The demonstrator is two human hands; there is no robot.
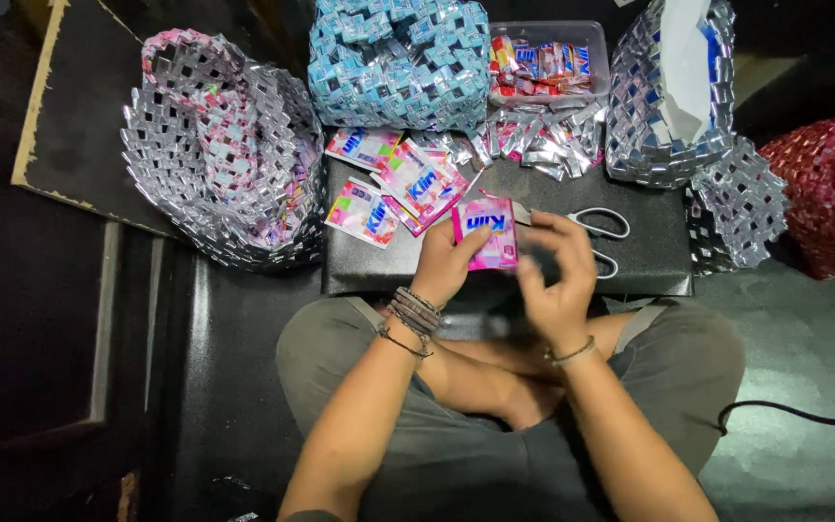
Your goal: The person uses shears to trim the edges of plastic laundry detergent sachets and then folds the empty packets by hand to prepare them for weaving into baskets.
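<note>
Holding a pink sachet (488, 232) over the black board (649, 261), left hand (448, 263) fingers pinched on its edge, right hand (555, 280) fingers curled at its other side, loose sachets (393, 184) unfolded, woven baskets (219, 145) already built.

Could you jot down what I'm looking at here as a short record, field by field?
Setting: person sitting cross-legged at a black board
Left hand: holds a pink sachet
Right hand: at the sachet's right edge, blurred
Scissors: on the board, behind the right hand
Loose sachets: spread on the board
Woven baskets: silver-pink, blue, silver
Plastic box: folded wrapper strips inside
</note>
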